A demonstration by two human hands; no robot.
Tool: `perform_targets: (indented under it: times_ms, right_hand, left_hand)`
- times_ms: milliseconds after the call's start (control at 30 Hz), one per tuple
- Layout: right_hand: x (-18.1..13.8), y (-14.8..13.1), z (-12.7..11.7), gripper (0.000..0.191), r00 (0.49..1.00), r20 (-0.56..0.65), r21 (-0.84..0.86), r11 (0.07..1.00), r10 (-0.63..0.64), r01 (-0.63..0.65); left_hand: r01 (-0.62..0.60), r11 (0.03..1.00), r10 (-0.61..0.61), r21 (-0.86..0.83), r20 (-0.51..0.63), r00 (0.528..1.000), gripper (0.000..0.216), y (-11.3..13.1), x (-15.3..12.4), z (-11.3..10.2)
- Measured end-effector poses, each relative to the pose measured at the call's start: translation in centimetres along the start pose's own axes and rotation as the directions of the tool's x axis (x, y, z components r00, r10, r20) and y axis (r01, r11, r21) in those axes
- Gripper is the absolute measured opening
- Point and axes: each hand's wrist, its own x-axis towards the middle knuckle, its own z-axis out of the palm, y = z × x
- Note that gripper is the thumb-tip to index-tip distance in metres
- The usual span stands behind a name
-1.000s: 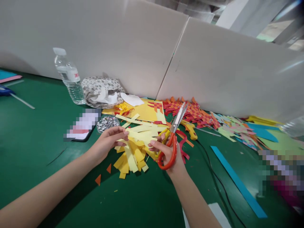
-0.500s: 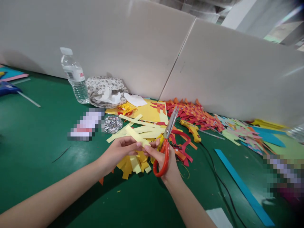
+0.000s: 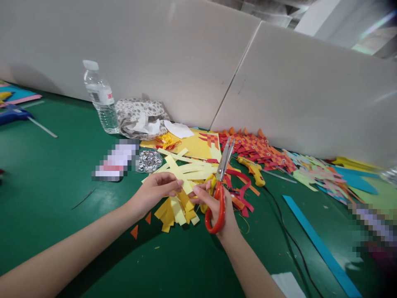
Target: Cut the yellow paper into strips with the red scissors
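My left grip [image 3: 156, 188] pinched a pale yellow paper strip [image 3: 177, 173] between thumb and fingertips, near the middle of the desk [image 3: 46, 178]. My right grip [image 3: 217, 207] was closed through the red plastic loop of the scissors [image 3: 221, 194]. Its fingertips met the strip's near end. The steel blades stood slightly parted, pointing toward the far edge.

Right under both grips lay a pile [image 3: 176, 211] of short, flat strips in two yellows, fanned out and overlapping. Longer ones crossed a yellow sheet [image 3: 189, 145] just beyond. Two small orange triangles [image 3: 135, 231] lay on the green felt-like top beside my left wrist.

Toward the far edge, left of the sheet, were a round dish [image 3: 149, 160] of tiny googly eyes, a clear ribbed bottle [image 3: 101, 103] with a white cap, and a crumpled patterned cloth pouch [image 3: 139, 118]. Right of the blades lay curled red offcuts and a yellow glue gun [image 3: 252, 170]. Its thin black cable [image 3: 285, 236] ran toward the near edge. Behind the gun lay a heap of woven red-and-orange paper fish [image 3: 257, 148]. A long blue band [image 3: 319, 244] lay slantwise toward the near right corner. Plain grey boards [image 3: 186, 62] walled the far edge.
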Motion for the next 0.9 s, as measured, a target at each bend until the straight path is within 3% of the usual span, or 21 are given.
perform_targets:
  times_ms: [333, 433, 500, 567, 633, 700, 900]
  right_hand:
    - [0.2, 1.1, 0.2, 0.040, 1.000, 0.014, -0.030, 0.999, -0.022, 0.023]
    - [0.2, 0.6, -0.2, 0.039, 0.997, 0.001, -0.227, 0.971, -0.077, 0.076]
    - [0.2, 0.1, -0.7, 0.035, 0.990, 0.009, -0.493, 0.860, -0.143, 0.129]
    - [0.3, -0.3, -1.1, 0.032, 0.981, 0.026, -0.720, 0.678, -0.191, 0.151]
    - [0.4, -0.4, -1.5, 0.032, 0.970, 0.082, -0.849, 0.494, -0.230, 0.188]
    - [0.4, -0.4, -1.6, 0.033, 0.959, 0.153, -0.900, 0.367, -0.239, 0.235]
    - [0.4, -0.6, -1.7, 0.032, 0.949, 0.252, -0.918, 0.265, -0.188, 0.296]
  left_hand:
    - [-0.012, 0.999, 0.015, -0.040, 0.061, 0.998, 0.014, -0.6, 0.0, 0.6]
    - [-0.051, 0.997, 0.053, -0.054, 0.024, 0.998, 0.017, -0.6, 0.2, 0.4]
    - [-0.090, 0.993, 0.088, -0.073, -0.024, 0.996, 0.020, -0.5, 0.3, 0.1]
    - [-0.135, 0.987, 0.130, -0.087, -0.070, 0.989, 0.022, -0.3, 0.4, -0.3]
    - [-0.171, 0.981, 0.162, -0.088, -0.103, 0.981, 0.021, -0.1, 0.4, -0.7]
    - [-0.195, 0.977, 0.184, -0.085, -0.123, 0.975, 0.019, 0.2, 0.4, -0.8]
    - [-0.191, 0.977, 0.174, -0.095, -0.161, 0.971, 0.019, 0.4, 0.5, -0.8]
